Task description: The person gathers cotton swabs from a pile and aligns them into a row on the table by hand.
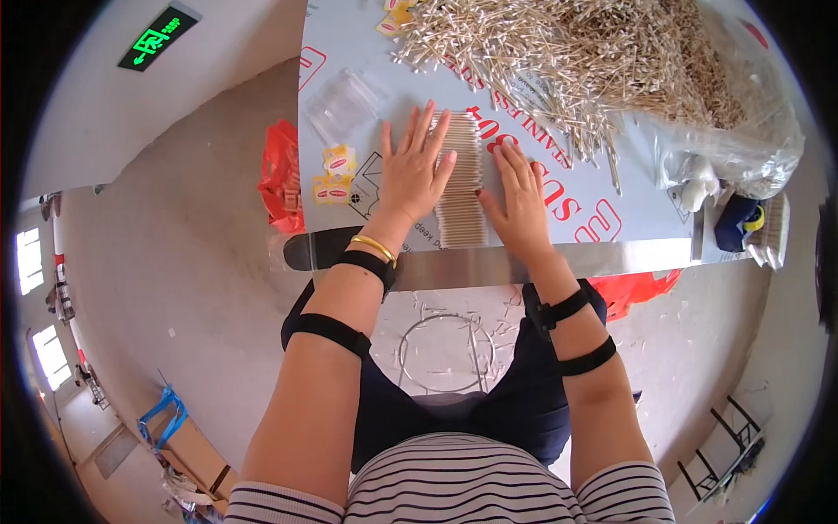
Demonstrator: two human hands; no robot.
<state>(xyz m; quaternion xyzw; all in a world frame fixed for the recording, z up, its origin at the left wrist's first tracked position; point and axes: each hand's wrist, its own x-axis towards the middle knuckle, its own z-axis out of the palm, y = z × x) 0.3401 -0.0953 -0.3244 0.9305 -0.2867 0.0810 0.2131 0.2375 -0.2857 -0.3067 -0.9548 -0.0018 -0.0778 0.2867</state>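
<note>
A column of cotton swabs (460, 188) lies side by side on the table, their sticks running left to right. My left hand (410, 170) rests flat along the column's left side, fingers spread, partly covering the swab ends. To the right, my right hand (521, 196) lies with fingers extended, its thumb near the right ends of the row. Neither hand has anything gripped in it. Beyond them spreads a large loose heap of cotton swabs (576, 61) with wooden sticks.
Clear plastic bags (345, 105) and small yellow-and-white labels (334, 188) lie left of my left hand. A transparent bag (759, 148) edges the heap at right, near a dark tape holder (738, 223). A metal strip (489, 264) borders the table's near edge. Red bags (281, 175) hang at the left.
</note>
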